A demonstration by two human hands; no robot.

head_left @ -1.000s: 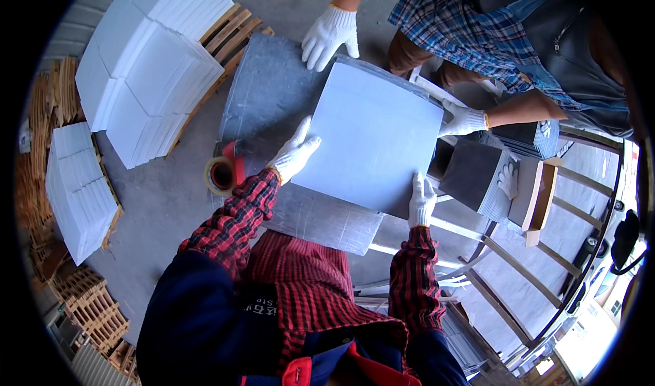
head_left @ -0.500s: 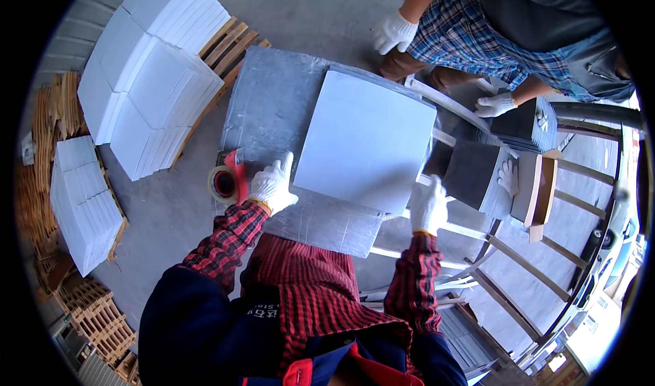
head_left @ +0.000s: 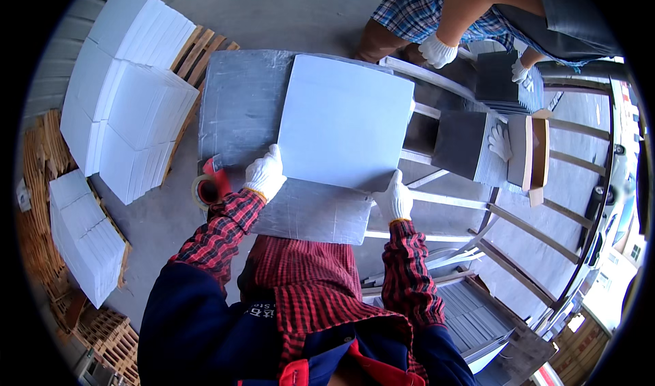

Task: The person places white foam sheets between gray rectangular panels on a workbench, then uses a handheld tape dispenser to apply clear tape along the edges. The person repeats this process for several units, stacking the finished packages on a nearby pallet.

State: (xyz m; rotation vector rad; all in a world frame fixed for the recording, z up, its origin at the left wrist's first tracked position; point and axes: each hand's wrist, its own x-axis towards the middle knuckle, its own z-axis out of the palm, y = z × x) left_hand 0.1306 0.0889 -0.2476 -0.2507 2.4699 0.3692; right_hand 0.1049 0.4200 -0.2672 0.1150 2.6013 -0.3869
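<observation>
A white square panel (head_left: 344,120) lies flat on a grey, film-covered surface (head_left: 235,106) in front of me. My left hand (head_left: 265,174), in a white knit glove, is closed at the panel's near left corner, fingers along its side edge. At the near right corner, my right hand (head_left: 394,196), gloved the same, grips the edge with one finger pointing away from me. Parts of the fingers are hidden beneath the panel's edges. Beside my left wrist lie a red tape dispenser (head_left: 220,180) and a roll of tape (head_left: 203,191).
White stacks (head_left: 147,106) stand on pallets at left. A co-worker's gloved hand (head_left: 438,50) hangs at upper right; the other touches a dark tile stack (head_left: 501,79). Another dark stack (head_left: 457,140) carries a loose glove (head_left: 499,142) beside an open carton (head_left: 539,150). Metal rails (head_left: 539,283) extend right.
Both my hands have closed in on the panel's near corners, and the panel has turned slightly. The co-worker has bent over the dark stack. The whole view has shifted a little.
</observation>
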